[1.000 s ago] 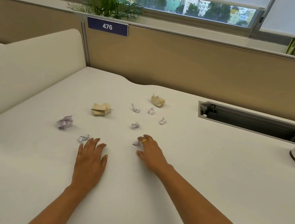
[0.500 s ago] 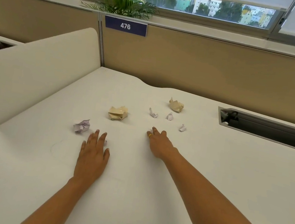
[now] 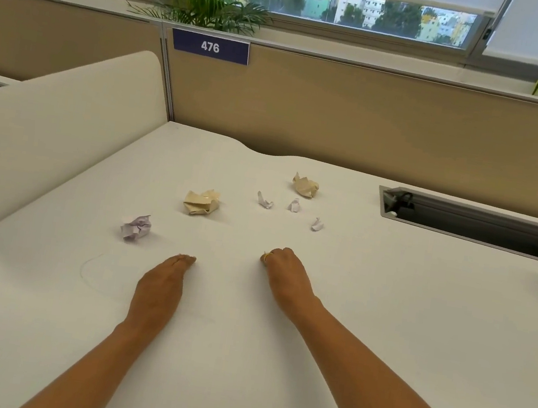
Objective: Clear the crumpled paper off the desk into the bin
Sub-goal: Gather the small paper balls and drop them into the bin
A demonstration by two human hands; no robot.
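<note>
Since these paper wads look feather-light and soft, pinch each gently across its bulk: the purple ball point(image 3: 135, 227) lies at eleven o'clock from your left hand point(image 3: 161, 280), the near tan wad point(image 3: 201, 202) at twelve, and the white scraps point(image 3: 264, 200) and far tan wad point(image 3: 304, 185) at twelve from your right hand point(image 3: 285, 272). Your left hand rests flat on the table point(image 3: 384, 306); your right is curled, and I cannot tell whether it holds anything.
</note>
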